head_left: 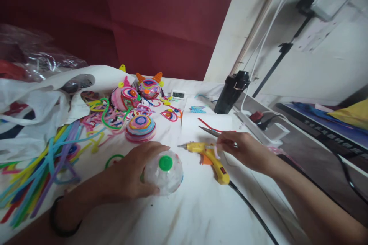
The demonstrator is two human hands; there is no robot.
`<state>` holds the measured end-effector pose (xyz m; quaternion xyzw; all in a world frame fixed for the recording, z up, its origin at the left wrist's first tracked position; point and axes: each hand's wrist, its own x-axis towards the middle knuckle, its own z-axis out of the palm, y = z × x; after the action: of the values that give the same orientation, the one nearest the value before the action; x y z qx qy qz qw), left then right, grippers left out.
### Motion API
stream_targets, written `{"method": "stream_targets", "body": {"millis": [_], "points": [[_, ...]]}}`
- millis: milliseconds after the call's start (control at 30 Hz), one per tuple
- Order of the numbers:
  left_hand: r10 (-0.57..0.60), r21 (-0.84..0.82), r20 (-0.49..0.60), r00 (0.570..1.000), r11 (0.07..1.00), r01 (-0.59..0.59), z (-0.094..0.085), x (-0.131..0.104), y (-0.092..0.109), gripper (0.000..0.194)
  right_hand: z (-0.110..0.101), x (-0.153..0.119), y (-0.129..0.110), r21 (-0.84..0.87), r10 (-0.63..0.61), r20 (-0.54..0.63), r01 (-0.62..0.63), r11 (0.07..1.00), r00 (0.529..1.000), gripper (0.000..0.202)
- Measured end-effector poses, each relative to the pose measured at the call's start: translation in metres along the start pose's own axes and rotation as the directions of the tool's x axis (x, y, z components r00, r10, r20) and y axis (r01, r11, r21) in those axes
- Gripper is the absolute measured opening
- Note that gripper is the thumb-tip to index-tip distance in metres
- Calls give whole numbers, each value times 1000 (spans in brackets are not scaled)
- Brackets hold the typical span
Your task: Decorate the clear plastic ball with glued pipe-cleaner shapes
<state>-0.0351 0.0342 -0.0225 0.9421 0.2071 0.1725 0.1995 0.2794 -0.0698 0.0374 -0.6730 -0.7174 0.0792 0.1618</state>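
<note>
The left hand (135, 170) clasps the clear bottle (166, 180) sideways, probably to steady it. Beside the glue gun (199, 147), the right hand's (244, 149) hold is unclear.

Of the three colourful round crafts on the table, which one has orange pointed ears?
The rearmost craft, just left of the white digital display. The pink craft beside it has a pink point; the striped dome nearest the left hand has none.
</note>
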Motion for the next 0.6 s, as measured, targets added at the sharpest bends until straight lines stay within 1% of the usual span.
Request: {"method": "stream_targets", "body": {"millis": [67, 133, 200, 267, 333, 400, 500, 600], "points": [[96, 41, -19, 995, 995, -95, -4, -2, 5, 77, 3, -21, 13, 25, 26, -46, -25, 999, 999, 23], [170, 92, -18, 985, 982, -167, -8, -1, 13, 72, 8, -37, 22, 47, 83, -104, -79, 996, 991, 23], [218, 132, 11, 976, 967, -218, -10, 2, 20, 75, 13, -48, 27, 66, 114, -149, -105, 992, 982, 24], [245, 149, 73, 967, 956, -253, -10, 3, 23, 82, 18, -55, 30, 79, 125, -176, -113, 990, 976, 26], [249, 150, 130, 960, 952, -267, -7, 4, 23, 89, 22, -59, 32, 86, 133, -183, -119, 989, 974, 27], [231, 147, 154, 961, 956, -254, -5, 4, 21, 90, 25, -62, 33, 86, 137, -188, -123, 989, 973, 27], [214, 133, 147, 966, 963, -234, -3, 3, 18, 86, 24, -63, 31, 64, 131, -227, -119, 991, 965, 26], [230, 99, 131, 964, 965, -243, -1, 3, 16, 83, 20, -63, 30, -15, 129, -296, -140, 990, 947, 28]]}}
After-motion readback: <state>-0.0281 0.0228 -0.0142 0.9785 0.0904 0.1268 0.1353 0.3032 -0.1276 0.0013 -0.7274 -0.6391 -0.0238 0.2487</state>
